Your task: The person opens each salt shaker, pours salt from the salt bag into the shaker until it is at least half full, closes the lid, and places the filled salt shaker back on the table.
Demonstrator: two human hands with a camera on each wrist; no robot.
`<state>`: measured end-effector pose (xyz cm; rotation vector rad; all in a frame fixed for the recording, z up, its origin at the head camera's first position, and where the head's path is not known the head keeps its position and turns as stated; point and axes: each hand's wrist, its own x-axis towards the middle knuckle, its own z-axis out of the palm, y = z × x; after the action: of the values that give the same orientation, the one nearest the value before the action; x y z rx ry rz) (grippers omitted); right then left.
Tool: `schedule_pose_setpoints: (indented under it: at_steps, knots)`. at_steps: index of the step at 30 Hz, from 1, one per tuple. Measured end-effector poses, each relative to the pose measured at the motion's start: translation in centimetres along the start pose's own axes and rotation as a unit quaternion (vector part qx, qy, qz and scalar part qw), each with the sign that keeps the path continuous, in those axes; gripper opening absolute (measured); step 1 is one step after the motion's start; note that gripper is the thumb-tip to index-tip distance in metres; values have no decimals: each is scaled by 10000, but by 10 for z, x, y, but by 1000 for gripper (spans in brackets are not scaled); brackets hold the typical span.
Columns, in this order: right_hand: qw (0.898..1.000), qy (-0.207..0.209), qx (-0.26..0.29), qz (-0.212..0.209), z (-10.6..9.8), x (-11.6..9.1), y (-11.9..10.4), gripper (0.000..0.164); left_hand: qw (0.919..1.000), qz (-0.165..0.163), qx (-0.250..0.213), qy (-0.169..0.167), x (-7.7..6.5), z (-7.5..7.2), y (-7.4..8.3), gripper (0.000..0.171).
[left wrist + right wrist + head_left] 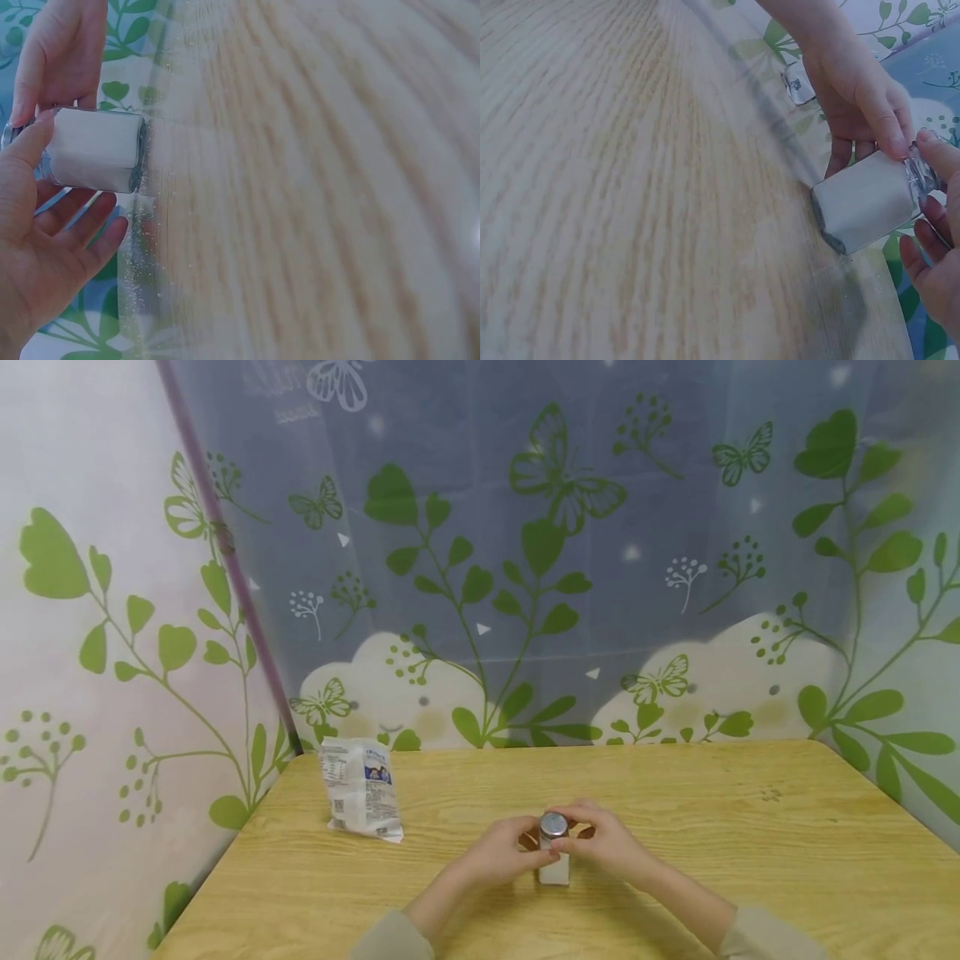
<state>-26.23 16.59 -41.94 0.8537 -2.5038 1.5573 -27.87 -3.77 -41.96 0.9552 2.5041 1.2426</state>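
Observation:
A square glass salt shaker with white contents stands on the table near the middle, topped by a silvery metal cap. My left hand holds the shaker near its neck, thumb across the near side. From the other side, my right hand pinches around the cap between thumb and fingers. In the left wrist view, the glass body shows between both hands, with some left fingers extended beneath it. The right wrist view has the right fingertips at the cap, which is partly hidden.
A white printed packet stands at the table's back left. Fine white grains are scattered over the tabletop near the shaker. The wood-grain table ends at a patterned curtain behind it.

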Motion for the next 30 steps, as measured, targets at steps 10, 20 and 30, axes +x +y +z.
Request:
schedule_pose_setpoints:
  at_steps: [10, 20, 30]
  knots:
    - [9990, 381, 36, 238, 6, -3, -2, 41, 10000, -43, 5, 12, 1, 0, -2, 32]
    - [9974, 589, 47, 415, 13, -3, -4, 36, 10000, 15, -55, 27, 0, 1, -4, 33]
    - [9989, 339, 309, 7, 15, -1, 0, 55, 10000, 11, 14, 93, 2, 1, -4, 35]
